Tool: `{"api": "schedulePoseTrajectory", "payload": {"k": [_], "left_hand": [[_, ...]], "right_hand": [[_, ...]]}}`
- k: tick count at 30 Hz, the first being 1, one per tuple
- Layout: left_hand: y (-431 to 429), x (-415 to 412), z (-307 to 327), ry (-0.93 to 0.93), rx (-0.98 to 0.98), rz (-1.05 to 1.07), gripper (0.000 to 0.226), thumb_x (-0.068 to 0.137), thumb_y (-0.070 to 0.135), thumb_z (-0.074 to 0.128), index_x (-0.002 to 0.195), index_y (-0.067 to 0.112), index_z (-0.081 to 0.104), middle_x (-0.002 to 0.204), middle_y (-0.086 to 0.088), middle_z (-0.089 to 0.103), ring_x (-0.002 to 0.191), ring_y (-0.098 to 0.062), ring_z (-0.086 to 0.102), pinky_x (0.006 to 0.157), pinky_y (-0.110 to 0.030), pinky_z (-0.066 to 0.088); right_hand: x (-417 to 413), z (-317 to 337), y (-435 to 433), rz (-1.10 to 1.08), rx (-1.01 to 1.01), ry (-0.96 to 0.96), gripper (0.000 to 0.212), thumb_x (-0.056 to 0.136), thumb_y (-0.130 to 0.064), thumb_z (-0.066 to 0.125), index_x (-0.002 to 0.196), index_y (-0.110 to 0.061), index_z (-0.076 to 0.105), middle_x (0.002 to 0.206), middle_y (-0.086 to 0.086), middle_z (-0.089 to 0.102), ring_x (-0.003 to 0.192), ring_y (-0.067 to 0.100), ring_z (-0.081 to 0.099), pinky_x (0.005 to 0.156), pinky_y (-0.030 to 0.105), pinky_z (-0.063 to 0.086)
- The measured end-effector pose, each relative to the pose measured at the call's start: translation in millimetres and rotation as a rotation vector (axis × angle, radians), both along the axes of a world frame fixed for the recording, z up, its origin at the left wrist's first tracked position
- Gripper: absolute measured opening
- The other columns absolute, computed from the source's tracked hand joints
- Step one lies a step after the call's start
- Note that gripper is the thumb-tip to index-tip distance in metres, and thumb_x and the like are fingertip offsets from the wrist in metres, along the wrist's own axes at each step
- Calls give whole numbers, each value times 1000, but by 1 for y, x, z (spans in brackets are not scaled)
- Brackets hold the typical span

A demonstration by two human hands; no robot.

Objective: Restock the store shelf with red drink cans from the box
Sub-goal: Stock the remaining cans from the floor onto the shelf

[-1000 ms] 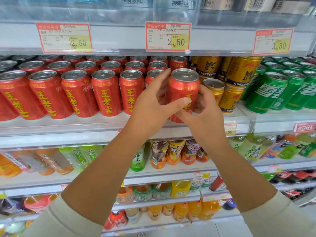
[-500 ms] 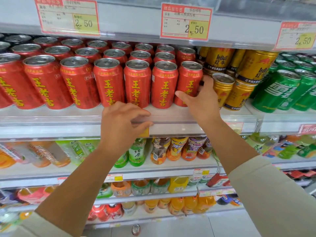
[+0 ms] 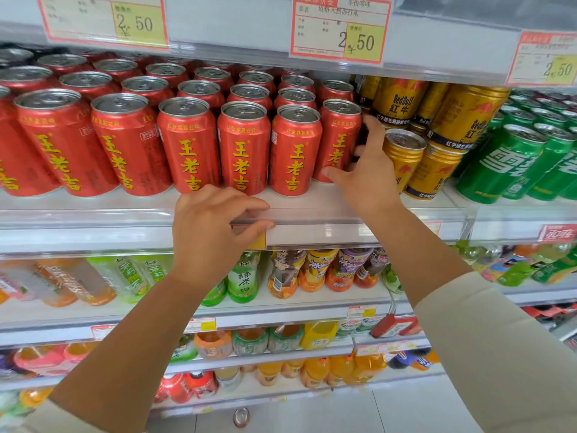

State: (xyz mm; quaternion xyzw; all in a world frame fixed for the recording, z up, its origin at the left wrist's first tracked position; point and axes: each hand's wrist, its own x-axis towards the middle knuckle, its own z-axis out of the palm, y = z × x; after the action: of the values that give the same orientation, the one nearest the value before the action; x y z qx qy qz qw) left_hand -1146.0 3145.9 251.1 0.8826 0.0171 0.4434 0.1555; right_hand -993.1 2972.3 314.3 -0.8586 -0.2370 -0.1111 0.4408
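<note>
Placing step, nearly done. Right hand (image 3: 365, 173) wraps the rightmost front-row red aluminium drink can (image 3: 338, 135), centre-right of frame; left hand (image 3: 212, 235) pinches the clear plastic shelf rail (image 3: 312, 220). Next, probably: release, fetch another.

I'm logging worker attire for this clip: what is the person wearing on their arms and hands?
The left hand and right hand are bare: no gloves, rings or watch show. The left sleeve and right sleeve are cream, long, pushed up past the forearms.
</note>
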Motion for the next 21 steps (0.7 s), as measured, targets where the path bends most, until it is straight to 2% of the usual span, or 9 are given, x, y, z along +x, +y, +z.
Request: {"api": "schedulePoseTrajectory", "payload": {"k": [4, 11, 15, 21], "left_hand": [[1, 1, -1, -6, 2, -4, 26, 79, 50, 73, 91, 28, 77, 82, 12, 71, 77, -19, 60, 75, -37, 41], [0, 0, -2, -8, 5, 6, 26, 80, 50, 72, 91, 28, 77, 83, 12, 71, 79, -18, 60, 78, -33, 36], [0, 0, -1, -9, 6, 8, 27, 80, 51, 70, 92, 27, 77, 84, 11, 71, 79, -17, 59, 78, -31, 34], [1, 1, -1, -11, 16, 5, 27, 80, 51, 71, 91, 27, 77, 82, 12, 71, 78, -19, 60, 77, -32, 35]], "right_hand": [[6, 0, 4, 35, 9, -44, 97, 77, -8, 78, 148, -22, 13, 127, 10, 56, 109, 24, 61, 85, 26, 46], [20, -6, 11, 33, -7, -6, 96, 83, -7, 71, 150, -24, 4, 140, 12, 48, 118, 25, 56, 98, 35, 46], [28, -6, 17, 42, -10, 12, 94, 85, -4, 68, 151, -18, 2, 147, 9, 40, 124, 24, 51, 100, 31, 41], [29, -6, 20, 18, 2, 15, 93, 85, -3, 67, 150, -19, 3, 147, 10, 40, 125, 24, 51, 99, 30, 41]]}}
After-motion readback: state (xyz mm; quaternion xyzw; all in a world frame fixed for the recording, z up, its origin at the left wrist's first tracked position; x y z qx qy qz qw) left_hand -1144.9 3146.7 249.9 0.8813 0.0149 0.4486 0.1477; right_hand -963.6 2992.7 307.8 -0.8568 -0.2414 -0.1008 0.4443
